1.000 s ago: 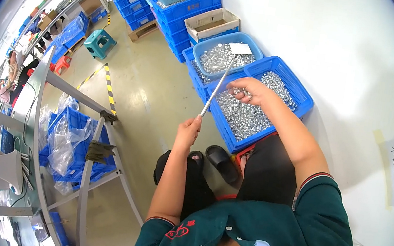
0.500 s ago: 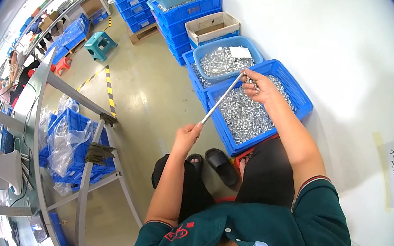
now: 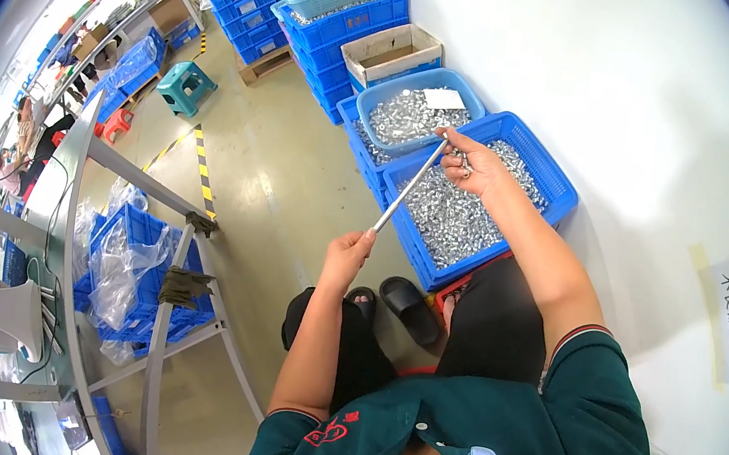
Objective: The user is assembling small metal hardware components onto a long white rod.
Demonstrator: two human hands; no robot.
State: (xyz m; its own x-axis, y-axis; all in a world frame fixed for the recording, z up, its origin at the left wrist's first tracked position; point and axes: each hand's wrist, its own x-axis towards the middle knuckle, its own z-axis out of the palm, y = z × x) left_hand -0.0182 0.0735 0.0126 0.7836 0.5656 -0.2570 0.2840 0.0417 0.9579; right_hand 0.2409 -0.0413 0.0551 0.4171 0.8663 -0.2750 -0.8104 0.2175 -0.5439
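A slim silvery metal rod (image 3: 409, 189) slants between my two hands, over the left edge of a blue crate. Its lower end is gripped in the closed fingers of my left hand (image 3: 347, 257). At the upper end, the thumb and forefinger of my right hand (image 3: 478, 167) pinch at the tip. Several small shiny metal pieces (image 3: 461, 159) sit in that hand's curled fingers. Under the right hand is the blue crate (image 3: 563, 185), heaped with small silvery metal parts (image 3: 453, 216). Whether a piece is on the rod's tip is too small to tell.
Beyond the crate stands a light-blue basin (image 3: 471, 85) of metal parts with a white card. Stacked blue crates (image 3: 344, 36) line the wall. To the left are a metal-framed table (image 3: 150, 176), a crate with plastic bags (image 3: 124, 270) and a green stool (image 3: 186, 86).
My right hand has shifted slightly left at the rod's upper end. My left hand and the rod have stayed nearly still.
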